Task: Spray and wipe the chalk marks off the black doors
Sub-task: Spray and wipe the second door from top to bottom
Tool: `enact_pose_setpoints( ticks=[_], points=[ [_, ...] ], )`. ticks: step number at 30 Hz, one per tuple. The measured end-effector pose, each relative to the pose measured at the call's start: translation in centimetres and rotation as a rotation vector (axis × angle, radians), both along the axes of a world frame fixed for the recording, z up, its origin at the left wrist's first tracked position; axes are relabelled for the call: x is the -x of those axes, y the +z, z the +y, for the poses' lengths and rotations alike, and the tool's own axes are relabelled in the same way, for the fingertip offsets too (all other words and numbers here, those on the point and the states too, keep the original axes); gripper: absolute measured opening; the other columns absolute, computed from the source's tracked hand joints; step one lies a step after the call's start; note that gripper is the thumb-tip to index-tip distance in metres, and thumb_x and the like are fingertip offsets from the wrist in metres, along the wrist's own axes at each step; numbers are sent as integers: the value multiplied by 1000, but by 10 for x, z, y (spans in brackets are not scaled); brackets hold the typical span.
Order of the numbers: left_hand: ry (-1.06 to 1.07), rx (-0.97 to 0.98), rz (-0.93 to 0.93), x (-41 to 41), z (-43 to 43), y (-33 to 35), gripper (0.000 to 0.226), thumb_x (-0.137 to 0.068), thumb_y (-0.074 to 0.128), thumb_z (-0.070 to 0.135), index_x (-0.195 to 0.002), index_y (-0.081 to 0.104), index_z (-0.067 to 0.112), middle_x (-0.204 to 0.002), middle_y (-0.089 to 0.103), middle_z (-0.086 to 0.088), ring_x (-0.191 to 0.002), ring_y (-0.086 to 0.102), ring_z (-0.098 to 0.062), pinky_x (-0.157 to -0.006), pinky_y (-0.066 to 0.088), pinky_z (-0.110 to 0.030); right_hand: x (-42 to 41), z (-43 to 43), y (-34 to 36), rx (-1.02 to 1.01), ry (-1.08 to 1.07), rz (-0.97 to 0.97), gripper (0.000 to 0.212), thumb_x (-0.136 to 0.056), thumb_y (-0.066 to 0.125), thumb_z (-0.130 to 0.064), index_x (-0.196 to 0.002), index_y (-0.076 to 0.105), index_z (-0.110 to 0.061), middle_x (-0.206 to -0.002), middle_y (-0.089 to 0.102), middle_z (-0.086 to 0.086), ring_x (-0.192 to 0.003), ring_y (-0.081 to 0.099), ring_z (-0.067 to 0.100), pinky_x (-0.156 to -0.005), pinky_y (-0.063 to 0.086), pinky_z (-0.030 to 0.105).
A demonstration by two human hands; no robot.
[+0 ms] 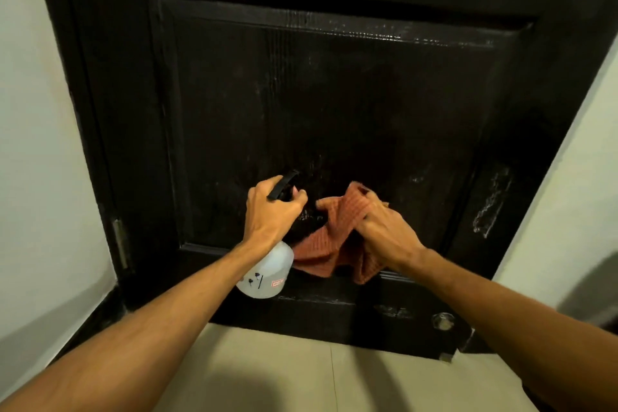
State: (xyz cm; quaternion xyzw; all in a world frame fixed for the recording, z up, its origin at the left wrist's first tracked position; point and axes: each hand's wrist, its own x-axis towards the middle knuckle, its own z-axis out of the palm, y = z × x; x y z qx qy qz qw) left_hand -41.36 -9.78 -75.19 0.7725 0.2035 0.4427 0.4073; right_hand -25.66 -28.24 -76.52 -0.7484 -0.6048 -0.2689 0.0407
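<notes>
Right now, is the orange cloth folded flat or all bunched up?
Bunched up: the cloth hangs in loose crumpled folds from the right hand.

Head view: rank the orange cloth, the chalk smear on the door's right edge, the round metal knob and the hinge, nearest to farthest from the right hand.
1. The orange cloth, gripped by the right hand itself.
2. The chalk smear, out to its right, and the round knob, lower right: too close to call.
3. The hinge, far left door edge.
</notes>
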Motion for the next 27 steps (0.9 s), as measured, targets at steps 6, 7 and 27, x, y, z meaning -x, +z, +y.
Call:
enact_pose_setpoints(
  ticks=[6,7,27],
  points=[
    [29,-39,-44,6,10,7,19,-94,72,21,-78,68,13,-65,66,-7,-57,67,-21,-54,59,-51,5,23,69,-605,-94,-16,69,-81,66,3,-144,53,-22,-141,42,12,-130,43,38,-74,55,37],
    [45,-46,-44,8,12,8,19,-94,73,22,-77,67,13,-65,66,-8,-58,67,-22,-54,59,-51,4,28,69,-681,-88,46,65,-84,61,0,-142,54,-27,-141,45,11,-128,46,35,-80,54,36],
    [-99,-50,39,-7,-28,0,14,-91,75,23,-78,71,19,-67,69,-5,-61,69,-24,-54,59,-53,-17,-41,-6,-74,-180,76,75,-92,62,-15,-158,34,-34,-160,37,6,-142,42,36,-99,52,47]
  ],
)
